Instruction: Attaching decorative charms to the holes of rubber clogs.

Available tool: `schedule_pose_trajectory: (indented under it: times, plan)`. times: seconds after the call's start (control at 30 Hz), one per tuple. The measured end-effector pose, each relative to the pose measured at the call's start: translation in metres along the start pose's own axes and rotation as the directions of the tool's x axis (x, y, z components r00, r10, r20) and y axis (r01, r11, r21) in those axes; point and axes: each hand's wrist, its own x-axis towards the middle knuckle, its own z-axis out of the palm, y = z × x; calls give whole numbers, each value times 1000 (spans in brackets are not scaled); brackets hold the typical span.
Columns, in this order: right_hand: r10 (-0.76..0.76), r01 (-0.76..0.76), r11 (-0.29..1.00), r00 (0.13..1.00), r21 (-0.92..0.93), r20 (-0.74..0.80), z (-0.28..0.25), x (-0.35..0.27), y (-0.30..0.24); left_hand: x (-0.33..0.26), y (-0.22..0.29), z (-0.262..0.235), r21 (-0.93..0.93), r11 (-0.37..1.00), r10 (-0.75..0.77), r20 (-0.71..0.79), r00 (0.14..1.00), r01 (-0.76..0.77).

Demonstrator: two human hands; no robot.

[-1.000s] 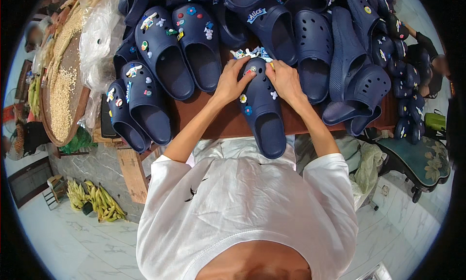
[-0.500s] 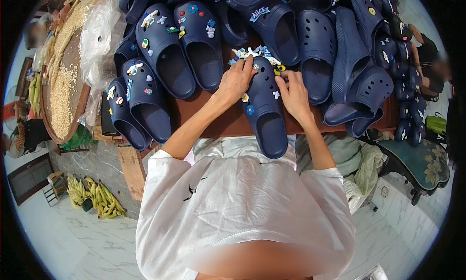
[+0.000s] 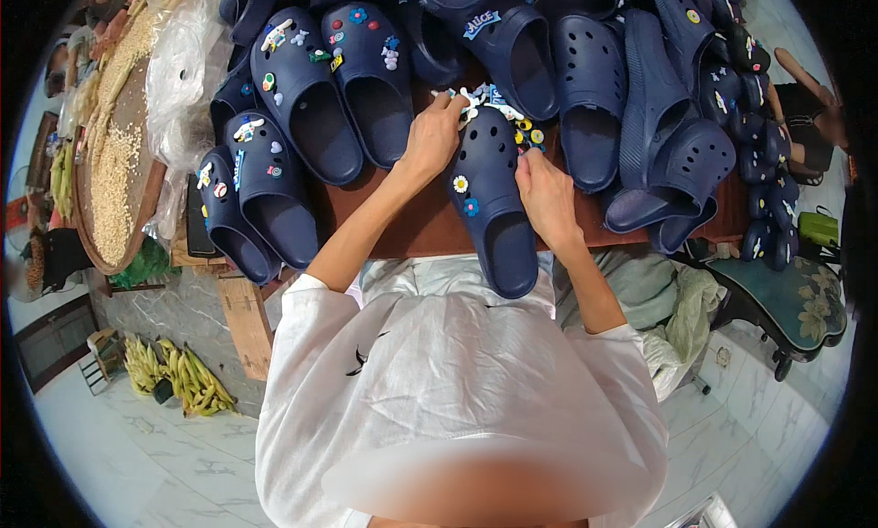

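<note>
Poised at loose charms with left grip. Curled beside navy clog (daisy, blue flower fitted) with right grip. Cannot tell if grasping anything with either

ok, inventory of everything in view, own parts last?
Centre clog: one, navy, between hands
Flower charms: two, white-yellow and blue, on that clog
Loose charms: several, multicoloured, beyond its toe
Other clogs: many, navy, around it
Tabletop: one, brown, under clogs
Plastic film: one bundle, clear, left
Tray: one, brown, far left
Kernels: uncountable, cream, on tray
Produce: two heaps, yellow-green, floor, left
Small chair: one, brown, lower left
Floral furniture: one, dark green, right
Other person: at least one, dark clothing, right edge
Shirt: one, white, lower centre
Left hand: one, bare, fingers at loose charms
Right hand: one, bare, fingers by clog's right edge
</note>
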Motion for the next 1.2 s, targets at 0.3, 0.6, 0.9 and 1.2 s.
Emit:
schedule_pose_trajectory:
  times: [0.3, 0.6, 0.9, 1.2]
  plan:
    - [239, -235, 879, 970, 416, 43, 19, -16, 29, -8, 11, 5, -250, 967, -92, -198, 976, 41]
    - [336, -309, 766, 940, 563, 59, 25, 24, 42, -3, -2, 11, -305, 947, -140, -126, 982, 96]
    - [131, -159, 871, 987, 465, 91, -21, -1, -7, -63, 29, -37, -249, 968, -32, -165, 986, -10]
    - [-212, 198, 953, 977, 231, 36, -15, -31, -40, -110, 30, -28, -174, 979, 85, -105, 991, -102]
